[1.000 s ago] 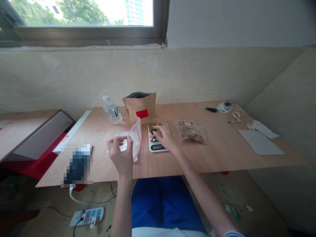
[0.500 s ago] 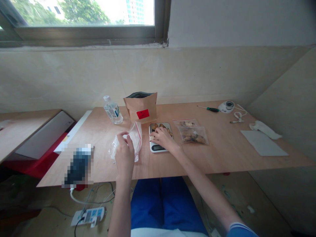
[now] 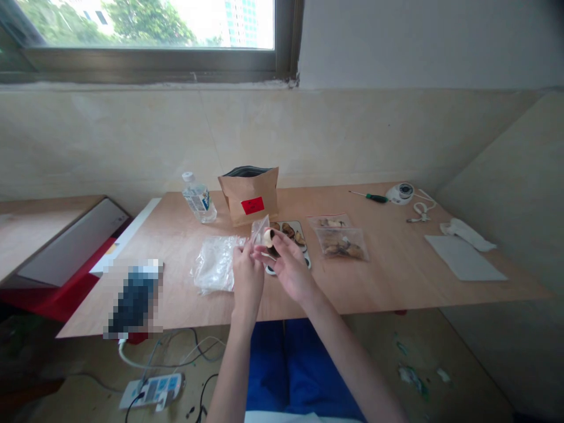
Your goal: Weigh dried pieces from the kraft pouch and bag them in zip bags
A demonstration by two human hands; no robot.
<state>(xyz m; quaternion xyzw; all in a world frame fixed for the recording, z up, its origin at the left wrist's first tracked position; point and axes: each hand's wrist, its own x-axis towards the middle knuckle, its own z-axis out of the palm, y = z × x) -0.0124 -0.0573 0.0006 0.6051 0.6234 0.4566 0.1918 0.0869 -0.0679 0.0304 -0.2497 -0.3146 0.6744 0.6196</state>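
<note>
The person's left hand (image 3: 247, 282) and right hand (image 3: 288, 270) were raised together just above the near edge of the scale, not quite touching. The left hand's fingers (image 3: 241, 249) were closed on the upper edge of a clear plastic bag (image 3: 215, 264), whose slack body lay on the plywood table (image 3: 396, 276) to the left, with a corner rising beside the hands. The right hand pinched a dried piece (image 3: 268, 238), pale at one end and dark at the other, right at that raised part of the bag. Just behind the hands sat a digital kitchen scale (image 3: 302, 232) with similar brown pieces (image 3: 288, 230) on it. To its right lay a small zip bag (image 3: 341, 242) of more pieces. Farther back stood a kraft pouch (image 3: 249, 197) with a red label and, to its left, a water bottle (image 3: 198, 200). A green-handled screwdriver (image 3: 376, 198) lay toward the far right.
</note>
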